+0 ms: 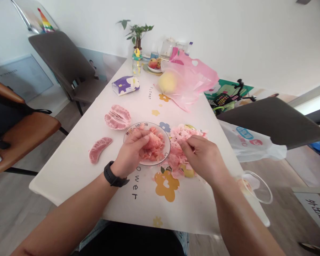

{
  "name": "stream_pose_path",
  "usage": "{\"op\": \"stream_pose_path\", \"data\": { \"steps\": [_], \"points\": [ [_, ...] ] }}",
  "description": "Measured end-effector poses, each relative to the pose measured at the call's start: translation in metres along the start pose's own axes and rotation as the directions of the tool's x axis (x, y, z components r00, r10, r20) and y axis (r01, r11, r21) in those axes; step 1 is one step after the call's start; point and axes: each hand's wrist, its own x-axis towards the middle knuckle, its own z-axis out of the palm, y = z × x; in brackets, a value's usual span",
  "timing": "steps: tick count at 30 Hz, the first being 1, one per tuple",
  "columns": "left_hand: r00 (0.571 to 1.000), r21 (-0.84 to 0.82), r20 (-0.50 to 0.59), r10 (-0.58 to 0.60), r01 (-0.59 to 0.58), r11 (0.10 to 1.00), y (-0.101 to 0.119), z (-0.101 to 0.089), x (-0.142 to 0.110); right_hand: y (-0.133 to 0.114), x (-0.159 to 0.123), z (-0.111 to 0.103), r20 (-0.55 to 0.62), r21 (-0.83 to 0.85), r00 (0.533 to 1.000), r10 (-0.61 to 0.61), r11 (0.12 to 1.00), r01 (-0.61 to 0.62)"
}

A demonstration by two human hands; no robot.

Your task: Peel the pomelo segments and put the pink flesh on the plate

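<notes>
My left hand (130,151), with a black watch on its wrist, is closed on a piece of peeled pomelo flesh (150,142) above the plate (166,148). Loose pink pomelo pulp (153,155) lies on that plate. To its right, my right hand (204,156) is pinched over a heap of pink membranes and peel (174,161); whatever sits between its fingertips is too small to make out. An unpeeled pomelo segment (98,150) rests on the table left of the plate. Behind it lies a larger chunk of pomelo (118,117) made of several joined segments.
Further back on the white table (77,174) are a purple tissue pack (126,85), a pink plastic bag (193,80) around a yellow pomelo (167,83), fruit on a plate (153,63) and a potted plant (137,35). A white bag (240,142) hangs at the right edge.
</notes>
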Motion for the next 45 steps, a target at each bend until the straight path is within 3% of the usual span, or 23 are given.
{"op": "stream_pose_path", "data": {
  "steps": [8, 12, 15, 19, 24, 26, 32, 34, 37, 41, 45],
  "points": [
    [1.0, 0.066, 0.011, 0.023, -0.024, 0.998, -0.003, -0.004, 0.002, -0.008, 0.008, 0.006, 0.021, 0.138, 0.997, 0.071, 0.988, -0.074],
    [0.997, 0.22, 0.051, 0.06, -0.07, 0.973, -0.005, -0.005, -0.002, -0.028, 0.006, 0.011, 0.215, 0.477, 0.976, 0.032, 0.869, -0.133],
    [0.996, 0.354, 0.07, 0.055, -0.077, 0.932, -0.005, -0.002, -0.004, -0.042, 0.007, 0.021, 0.317, 0.56, 0.948, 0.001, 0.807, -0.189],
    [0.994, 0.453, 0.024, 0.104, -0.104, 0.885, -0.005, 0.0, -0.004, -0.051, 0.01, 0.03, 0.294, 0.527, 0.952, 0.085, 0.816, -0.236],
    [0.987, 0.473, -0.004, 0.158, -0.138, 0.87, -0.008, -0.006, 0.0, -0.053, 0.011, 0.036, 0.153, 0.586, 0.964, 0.215, 0.766, -0.264],
    [0.992, 0.406, -0.007, 0.128, -0.114, 0.907, -0.009, -0.007, 0.001, -0.051, 0.014, 0.038, 0.145, 0.678, 0.953, 0.267, 0.675, -0.292],
    [0.998, 0.091, -0.046, 0.031, -0.027, 0.996, -0.001, -0.005, 0.004, -0.042, 0.021, 0.042, 0.308, 0.903, 0.908, 0.285, 0.213, -0.374],
    [0.999, 0.054, -0.052, 0.016, -0.013, 0.998, 0.001, -0.004, 0.004, -0.04, 0.02, 0.042, 0.343, 0.908, 0.903, 0.259, 0.155, -0.39],
    [0.998, 0.101, -0.047, 0.038, -0.033, 0.994, 0.002, -0.005, 0.004, -0.039, 0.017, 0.042, 0.318, 0.907, 0.921, 0.227, 0.21, -0.365],
    [1.0, 0.282, 0.021, 0.005, -0.011, 0.959, -0.001, -0.006, 0.001, -0.043, 0.016, 0.036, 0.295, 0.849, 0.934, 0.203, 0.392, -0.353],
    [1.0, 0.343, 0.016, -0.007, 0.001, 0.939, -0.002, -0.005, 0.0, -0.049, 0.021, 0.028, 0.332, 0.781, 0.938, 0.099, 0.529, -0.332]
  ]
}}
